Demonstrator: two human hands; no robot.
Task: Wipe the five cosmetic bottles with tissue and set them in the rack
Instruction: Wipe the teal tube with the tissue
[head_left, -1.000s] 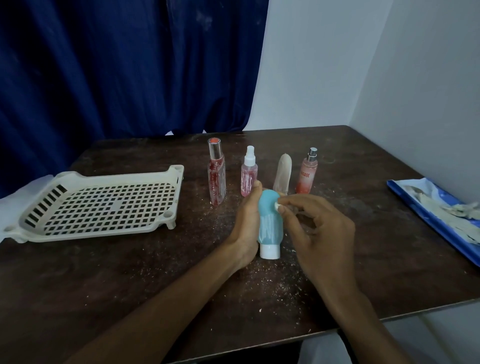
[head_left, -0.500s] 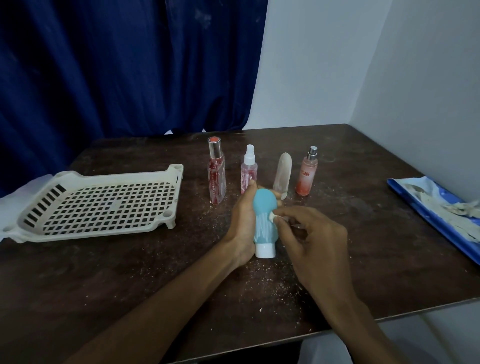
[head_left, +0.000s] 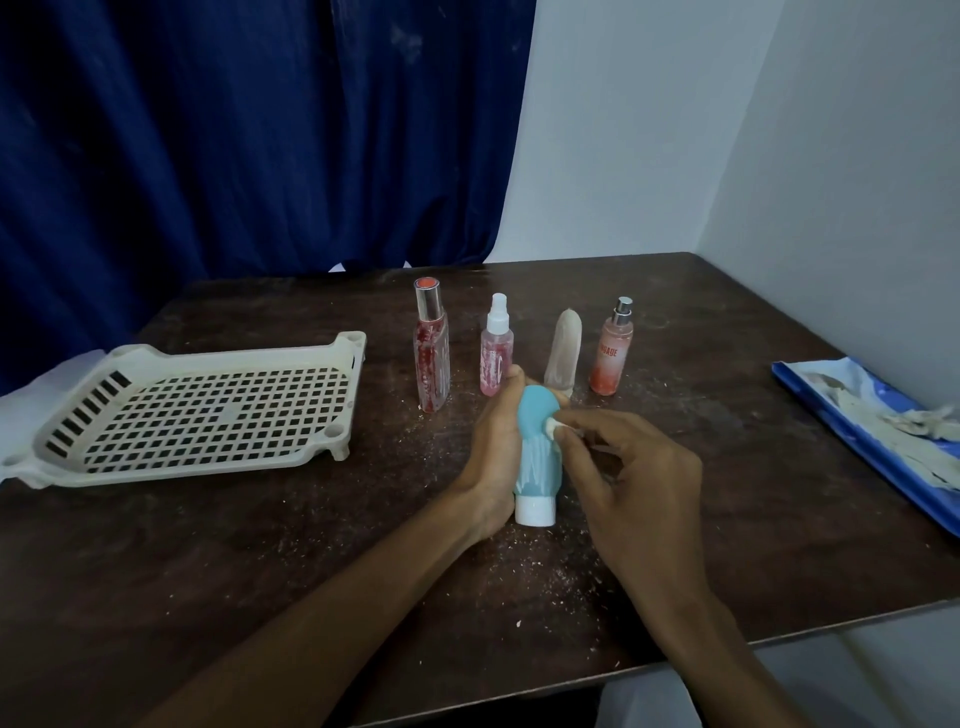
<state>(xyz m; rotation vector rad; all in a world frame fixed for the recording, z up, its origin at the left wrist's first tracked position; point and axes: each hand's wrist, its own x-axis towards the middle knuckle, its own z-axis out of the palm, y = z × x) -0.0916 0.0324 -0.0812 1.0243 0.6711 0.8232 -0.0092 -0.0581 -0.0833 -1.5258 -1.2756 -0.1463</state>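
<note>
Turquoise white-capped plastic tube (head_left: 535, 460): left hand (head_left: 491, 452) grips it, fingers curled; right hand (head_left: 641, 480) pinches white tissue wad (head_left: 554, 426) against it.

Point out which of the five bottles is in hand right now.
The teal bottle with the white cap, held by the left hand while the right hand presses tissue on it. The other four stand unheld behind it.

The right hand (head_left: 639, 483) brings the tissue (head_left: 554, 426) back up the blue bottle (head_left: 535, 457), seemingly nearer its rounded top.
</note>
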